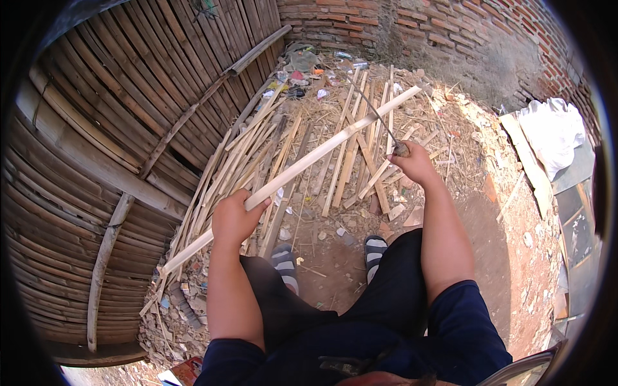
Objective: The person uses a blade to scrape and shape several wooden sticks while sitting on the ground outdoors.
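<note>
From where I watch through the head camera, the wooden strip [322, 152] hangs over the ground in front of the knees, with the left grip [233, 219] wrapped round it. The right grip [415, 165] is curled round the stubby handle of a thin dark tool [385, 126], whose shaft crosses the strip's outer part; I can't tell whether the two touch.

I judge the strip light for its length and fairly stiff: it looks straight, with no sag I can make out. Dry, rough-sawn wood should not slip much, though I'd expect splinters along the edges, and a slim piece like this might snap under a hard bend. I'd take hold as the left grip does, well in from the near end, fingers round the narrow section; the longer part reaches out beyond it, so I expect some pull downward at the far tip.

Its long axis runs on a slant, from the lower left beside the bamboo wall [96, 96] up to the right, away from the body. The far end points toward the brick wall [444, 29], above the loose strips [339, 170] scattered on the ground
</note>
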Motion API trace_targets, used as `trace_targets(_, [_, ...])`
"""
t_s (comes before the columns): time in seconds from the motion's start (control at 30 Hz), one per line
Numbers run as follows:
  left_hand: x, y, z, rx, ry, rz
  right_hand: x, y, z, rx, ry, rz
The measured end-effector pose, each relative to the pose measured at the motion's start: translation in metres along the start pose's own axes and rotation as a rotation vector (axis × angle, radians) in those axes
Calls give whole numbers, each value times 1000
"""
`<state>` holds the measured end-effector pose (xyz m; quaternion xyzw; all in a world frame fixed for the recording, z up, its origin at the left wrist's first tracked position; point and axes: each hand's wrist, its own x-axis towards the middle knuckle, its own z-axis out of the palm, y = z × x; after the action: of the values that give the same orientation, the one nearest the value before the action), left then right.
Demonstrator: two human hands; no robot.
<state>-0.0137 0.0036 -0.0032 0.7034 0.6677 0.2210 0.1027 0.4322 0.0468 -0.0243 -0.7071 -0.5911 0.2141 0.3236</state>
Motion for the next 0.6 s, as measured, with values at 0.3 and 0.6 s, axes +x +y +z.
trace_targets(0.3, [-2,7,5,-5,-14,5,-20,-47,28,-223,-267,-286])
trace_targets(0.6, [-2,5,1,-8,-30,1,-18,-47,32,-145,-293,-382])
